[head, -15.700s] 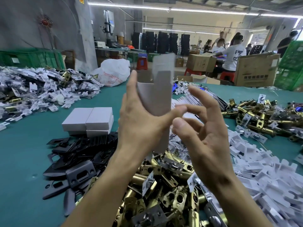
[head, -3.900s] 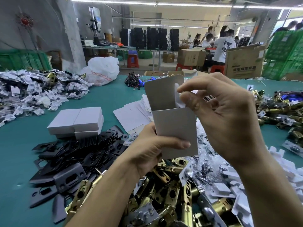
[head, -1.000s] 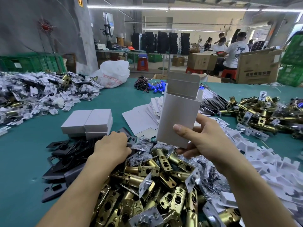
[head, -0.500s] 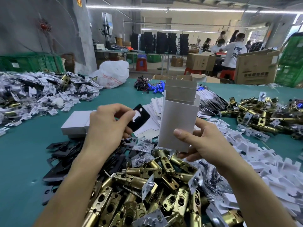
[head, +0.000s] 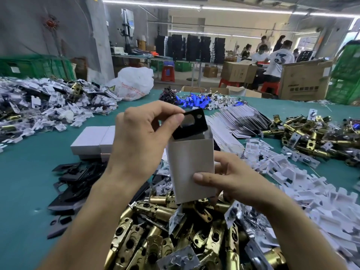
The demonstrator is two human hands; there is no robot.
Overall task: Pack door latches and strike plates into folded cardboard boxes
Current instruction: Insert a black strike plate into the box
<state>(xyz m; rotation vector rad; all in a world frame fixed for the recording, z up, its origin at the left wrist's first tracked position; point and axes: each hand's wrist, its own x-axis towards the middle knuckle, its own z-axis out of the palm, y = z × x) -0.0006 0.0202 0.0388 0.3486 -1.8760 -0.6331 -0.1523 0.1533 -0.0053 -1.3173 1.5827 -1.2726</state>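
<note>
head view | progress, judged early: a few closed white boxes [head: 93, 142] set on teal desk [head: 23, 172], heap of brass door latches [head: 175, 230] unpacked | pinching black flat metal strike plate [head: 191, 123] in left hand [head: 140, 145] grip, fingers curled, lower edge at open mouth of upright white folded cardboard box [head: 191, 168] | clasping box low in right hand [head: 233, 178] grip | latch inside: cannot tell

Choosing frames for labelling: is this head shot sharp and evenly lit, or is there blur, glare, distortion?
Head view: the box and black strike plate read sharp; white inserts at the right edge smear with motion blur; ceiling light strips blow out; the wide lens tilts the pillar.
</note>
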